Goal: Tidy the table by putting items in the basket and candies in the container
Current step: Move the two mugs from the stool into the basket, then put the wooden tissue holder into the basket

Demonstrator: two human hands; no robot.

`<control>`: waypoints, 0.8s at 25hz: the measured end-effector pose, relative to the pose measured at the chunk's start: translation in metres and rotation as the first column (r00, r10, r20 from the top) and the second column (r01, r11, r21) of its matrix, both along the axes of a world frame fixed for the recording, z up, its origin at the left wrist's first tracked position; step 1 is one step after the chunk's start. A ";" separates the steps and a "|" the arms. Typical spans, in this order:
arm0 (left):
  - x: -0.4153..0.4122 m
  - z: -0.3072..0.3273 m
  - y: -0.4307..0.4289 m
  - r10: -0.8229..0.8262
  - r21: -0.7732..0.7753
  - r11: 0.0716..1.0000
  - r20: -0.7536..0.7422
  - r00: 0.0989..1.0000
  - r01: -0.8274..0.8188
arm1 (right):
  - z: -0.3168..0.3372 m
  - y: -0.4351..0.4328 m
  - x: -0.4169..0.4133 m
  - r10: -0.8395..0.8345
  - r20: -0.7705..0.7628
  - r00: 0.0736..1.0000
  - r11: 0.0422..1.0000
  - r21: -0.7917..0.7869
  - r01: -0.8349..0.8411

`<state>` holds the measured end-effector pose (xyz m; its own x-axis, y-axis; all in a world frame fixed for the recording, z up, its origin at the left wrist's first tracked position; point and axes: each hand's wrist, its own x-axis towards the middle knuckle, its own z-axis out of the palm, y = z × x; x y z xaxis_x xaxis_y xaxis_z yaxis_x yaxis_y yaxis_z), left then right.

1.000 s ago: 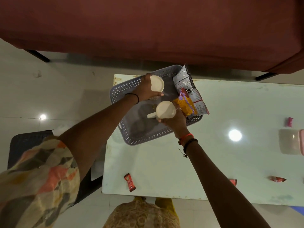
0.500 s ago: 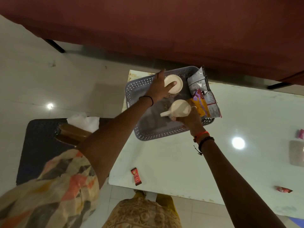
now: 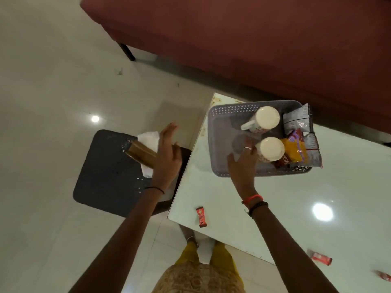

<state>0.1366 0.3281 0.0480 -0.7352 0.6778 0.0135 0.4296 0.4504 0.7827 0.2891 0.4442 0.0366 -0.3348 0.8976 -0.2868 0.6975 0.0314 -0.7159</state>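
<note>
I see the grey basket (image 3: 213, 144) at the table's (image 3: 275, 208) 11 o'clock corner, with two white mugs standing inside it. The far mug (image 3: 266, 119) sits toward the basket's 12 o'clock, its handle pointing to 9 o'clock. The near mug (image 3: 271, 148) stands just beside it, toward 4 o'clock. A silver packet (image 3: 296, 121) leans at the basket's 2 o'clock wall, and a yellow packet (image 3: 294, 149) lies at 3 o'clock against the near mug. The right hand (image 3: 243, 161) hangs over the basket's 7 o'clock rim, fingers loose, spread and holding nothing. Its fingertips are just beside the near mug at that mug's 9 o'clock, and I cannot tell whether they touch it. The left hand (image 3: 167, 151) is off the table at the basket's 9 o'clock, fingers straight and wide, gripping nothing, above a brown tissue holder (image 3: 140, 153) on a dark stool (image 3: 105, 172). One red candy (image 3: 201, 216) lies on the table at the basket's 6 o'clock, well apart from it. A second candy (image 3: 319, 258) and a third candy (image 3: 385, 275) lie out toward 4 o'clock.
</note>
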 end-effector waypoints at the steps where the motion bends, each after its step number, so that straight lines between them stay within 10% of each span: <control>1: -0.017 0.004 -0.019 0.016 -0.033 0.999 0.050 0.999 -0.015 | 0.000 -0.016 -0.014 0.078 -0.023 0.997 0.996 -0.032 -0.079; 6: -0.103 0.002 -0.082 -0.051 -0.287 0.955 0.086 0.995 0.074 | -0.010 -0.074 -0.079 0.346 0.005 0.938 0.930 -0.133 -0.342; 13: -0.171 -0.038 -0.108 -0.521 -0.642 0.615 0.106 0.847 0.458 | -0.039 -0.113 -0.131 0.625 0.113 0.773 0.780 -0.131 -0.612; 20: -0.172 -0.040 -0.103 -0.452 -0.565 0.704 0.110 0.885 0.430 | -0.051 -0.122 -0.146 0.667 0.147 0.730 0.745 -0.127 -0.655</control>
